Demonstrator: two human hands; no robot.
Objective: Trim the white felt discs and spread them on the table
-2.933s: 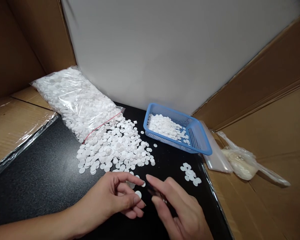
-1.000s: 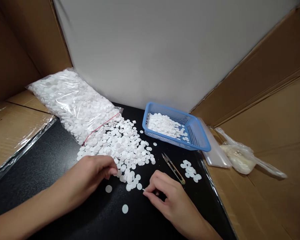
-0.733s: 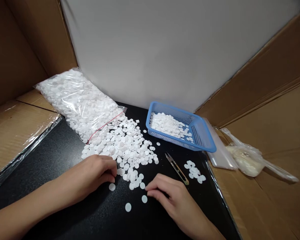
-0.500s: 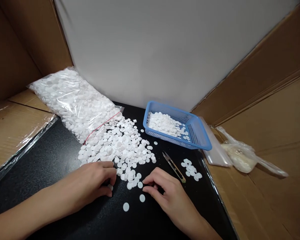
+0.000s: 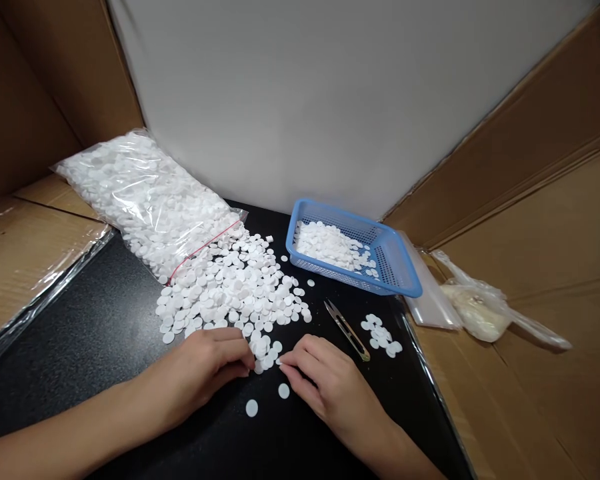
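Observation:
A heap of small white discs [image 5: 233, 290] lies spilled on the black table [image 5: 95, 333], out of an open clear bag [image 5: 145, 197] full of the same discs. My left hand [image 5: 205, 373] rests at the heap's near edge, fingers curled with the tips pressed onto the nearest discs [image 5: 265, 350]. My right hand [image 5: 325, 383] lies close beside it, fingers bent, its fingertips touching the same cluster. Two loose discs [image 5: 283, 391] lie just in front of my hands. Whether either hand holds a disc stays hidden.
A thread snipper [image 5: 347, 330] lies right of my right hand, beside a small pile of discs [image 5: 381, 335]. A blue mesh basket [image 5: 405, 280] holds more discs. A clear bag with a pale lump [image 5: 475, 310] and cardboard walls [image 5: 530, 220] flank the table.
The snipper left my right hand and now lies on the table. Both hands have moved together at the heap's near edge; my left hand slid right and nearer.

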